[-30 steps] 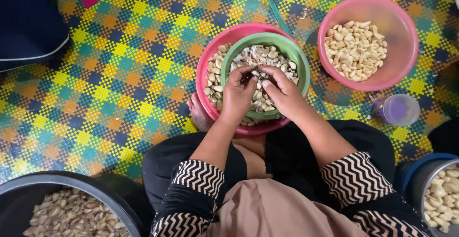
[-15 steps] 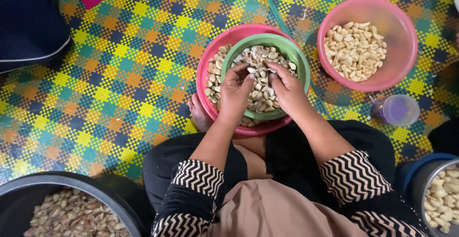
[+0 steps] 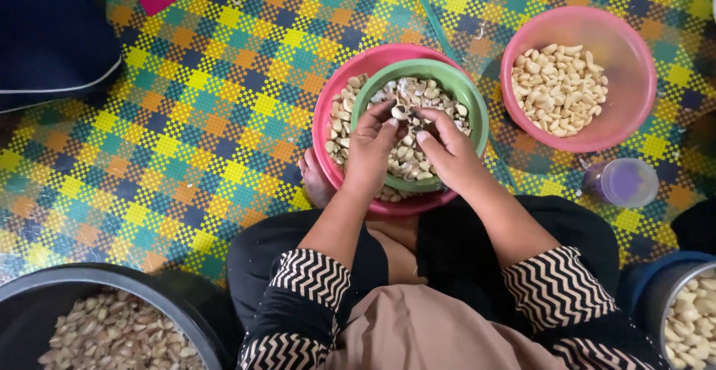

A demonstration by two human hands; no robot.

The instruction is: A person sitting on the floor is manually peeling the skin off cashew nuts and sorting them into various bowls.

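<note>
Left: black basin [image 3: 45,295] of unpeeled cloves, near corner, unchanged. Centre: left hand [image 3: 371,154] and right hand [image 3: 447,157] meet over the green bowl [image 3: 477,109] – nested in a pink bowl [image 3: 335,94] – pinching one clove [image 3: 401,112], now raised slightly higher than 0.5 s ago. Right: far pink bowl [image 3: 634,94] of peeled cloves, unchanged.

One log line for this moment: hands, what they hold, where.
left hand + right hand: pinching one garlic clove together | over green bowl nested in pink bowl | peeled cloves bowl apart
</note>
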